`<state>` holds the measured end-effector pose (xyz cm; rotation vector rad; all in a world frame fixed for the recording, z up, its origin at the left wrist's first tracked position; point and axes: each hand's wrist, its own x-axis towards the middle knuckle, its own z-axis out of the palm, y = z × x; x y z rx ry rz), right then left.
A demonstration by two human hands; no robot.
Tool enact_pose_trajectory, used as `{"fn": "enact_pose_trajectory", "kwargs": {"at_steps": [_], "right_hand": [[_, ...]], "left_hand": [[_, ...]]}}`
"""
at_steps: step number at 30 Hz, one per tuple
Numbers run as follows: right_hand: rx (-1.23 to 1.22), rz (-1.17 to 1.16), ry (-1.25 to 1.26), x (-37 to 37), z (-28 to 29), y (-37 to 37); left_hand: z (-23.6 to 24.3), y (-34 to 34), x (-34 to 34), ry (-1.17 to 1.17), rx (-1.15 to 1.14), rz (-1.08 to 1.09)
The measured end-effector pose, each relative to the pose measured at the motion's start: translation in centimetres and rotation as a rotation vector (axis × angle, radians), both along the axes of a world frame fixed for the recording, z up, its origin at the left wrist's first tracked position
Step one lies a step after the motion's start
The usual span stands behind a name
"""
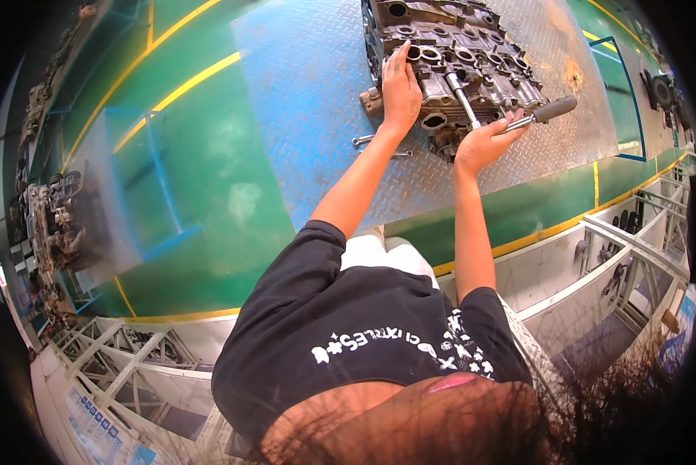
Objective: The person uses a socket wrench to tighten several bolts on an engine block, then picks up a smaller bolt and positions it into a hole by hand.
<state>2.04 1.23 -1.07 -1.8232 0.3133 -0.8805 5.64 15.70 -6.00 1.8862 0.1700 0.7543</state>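
A greasy metal engine block with several round ports lies on the diamond-plate table top. My left hand rests flat against its left side, fingers stretched out and holding nothing. At the near right edge of the block, my right hand is closed round a ratchet wrench, near its head. The dark handle of the ratchet points off to the right. From the head, a long chrome extension bar runs up over the block toward one of its recesses. Whether its far end sits on a bolt cannot be made out.
A double-ended wrench lies on the metal table top, left of the block and partly behind my left forearm. Green floor with yellow lines surrounds the table. More engine assemblies stand at the far left, and white metal frames at the right.
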Motion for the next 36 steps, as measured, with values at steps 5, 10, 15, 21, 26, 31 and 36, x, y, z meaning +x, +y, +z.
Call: {"fn": "enact_pose_trajectory", "kwargs": {"at_steps": [5, 10, 15, 21, 26, 31, 36], "right_hand": [[-0.253, 0.282, -0.066, -1.4, 1.7, -1.7], [-0.596, 0.252, -0.083, -4.0, 3.3, -2.0], [-0.646, 0.252, -0.112, -3.0, 3.2, -1.2], [-0.410, 0.065, -0.056, -3.4, 2.9, 2.1], [0.004, -0.094, 0.108, -2.3, 3.5, 3.9], [0.123, -0.274, 0.108, -0.1, 1.5, 3.4], [-0.481, -0.117, 0.020, -1.1, 0.7, 3.1]], "left_hand": [[-0.5, -0.2, 0.3, -0.005, 0.008, 0.014], [-1.0, 0.4, 0.5, -0.028, 0.016, 0.019], [-1.1, -0.3, 0.5, -0.033, 0.012, 0.025], [-1.1, 0.1, 0.5, -0.053, 0.014, 0.038], [-1.3, 1.1, 1.1, -0.087, -0.006, 0.036], [-0.5, 0.1, 0.7, -0.011, -0.051, -0.035], [0.4, 0.6, 0.9, 0.043, -0.120, -0.100]]}}
